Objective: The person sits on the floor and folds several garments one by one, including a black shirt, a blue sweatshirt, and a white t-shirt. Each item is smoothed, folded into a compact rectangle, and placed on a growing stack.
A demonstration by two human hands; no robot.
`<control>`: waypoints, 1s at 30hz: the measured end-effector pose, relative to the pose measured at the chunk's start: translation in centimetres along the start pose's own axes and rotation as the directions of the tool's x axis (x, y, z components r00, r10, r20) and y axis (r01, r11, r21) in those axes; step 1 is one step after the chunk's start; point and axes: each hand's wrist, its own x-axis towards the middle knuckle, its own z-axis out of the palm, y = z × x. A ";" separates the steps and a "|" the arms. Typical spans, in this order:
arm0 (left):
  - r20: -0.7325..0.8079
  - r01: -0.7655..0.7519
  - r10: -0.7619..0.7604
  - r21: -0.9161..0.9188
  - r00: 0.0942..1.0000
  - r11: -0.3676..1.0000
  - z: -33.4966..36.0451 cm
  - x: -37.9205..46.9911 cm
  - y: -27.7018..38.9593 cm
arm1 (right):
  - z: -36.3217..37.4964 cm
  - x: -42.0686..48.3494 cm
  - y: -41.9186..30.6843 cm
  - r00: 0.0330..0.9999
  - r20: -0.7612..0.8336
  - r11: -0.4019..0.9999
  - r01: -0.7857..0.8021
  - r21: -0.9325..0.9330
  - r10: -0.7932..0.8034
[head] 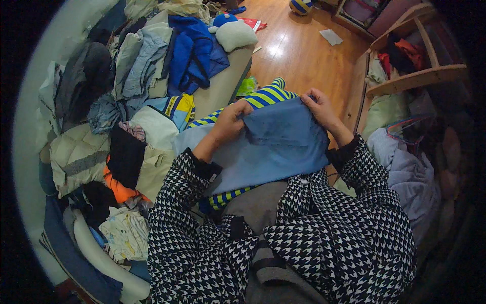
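A light-blue cloth garment [243,161] with a darker blue section lies spread across my lap. My left hand [231,123] pinches the garment near the inner end of the dark section. At its far right corner, the fingers of my right hand [322,108] grip the edge. Beneath it, a blue-and-lime striped cloth [271,93] shows at the far side and again near my body. What kind of garment the blue cloth is, I cannot tell. Its underside is hidden.
Left of me, clothes cover a bed, among them a blue jacket [191,53], a black cloth [127,157] and a cream quilted piece [78,152]. A white plush toy [235,36] rests near the bed's edge. A wooden frame [417,78] and grey cloth [402,171] stand right.
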 end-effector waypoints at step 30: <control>0.286 -0.400 0.280 0.620 0.916 0.675 9.4 -2.5 4.8 | -2.4 0.9 0.6 0.915 0.320 0.820 -0.371 0.435 0.245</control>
